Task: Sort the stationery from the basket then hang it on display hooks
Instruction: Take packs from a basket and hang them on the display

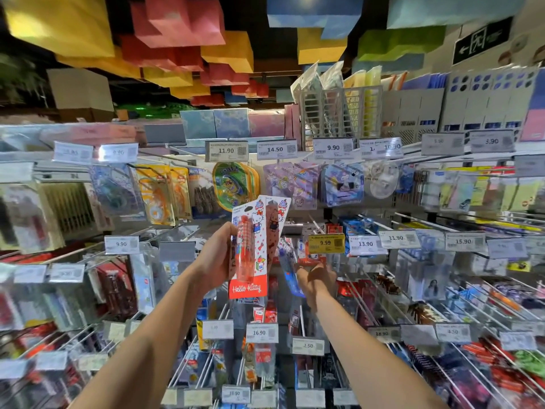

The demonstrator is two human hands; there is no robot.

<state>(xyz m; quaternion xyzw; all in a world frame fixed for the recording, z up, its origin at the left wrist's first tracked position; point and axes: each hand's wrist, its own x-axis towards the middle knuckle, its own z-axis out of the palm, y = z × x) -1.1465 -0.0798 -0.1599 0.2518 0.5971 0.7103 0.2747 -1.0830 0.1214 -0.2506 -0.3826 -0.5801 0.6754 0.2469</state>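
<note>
Up against the hook wall w/ both arms raised, you've got your left hand (216, 258) clamped on the left edge of two Hello Kitty packs (250, 246): thumb side in front, fingers wrapped behind the cards. Front pack stands about upright, red band w/ the logo at its bottom, a red gingham item under the blister. 2nd pack is fanned out behind it, tilted right, top corner poking up near the green tin (234, 184) on the row above.

Your right hand (317, 278) is lower and to the right, just under the yellow 9.99 tag (326, 243). Fingers are curled around a blue pack (290, 270) that's blurred; looks gripped, but can't tell exactly what it is or whether it's on a hook. Hands are apart, packs not touching each other.

Display hooks (380, 293) run in rows all round, most loaded, white price tags at the tips. Basket isn't in shot.
</note>
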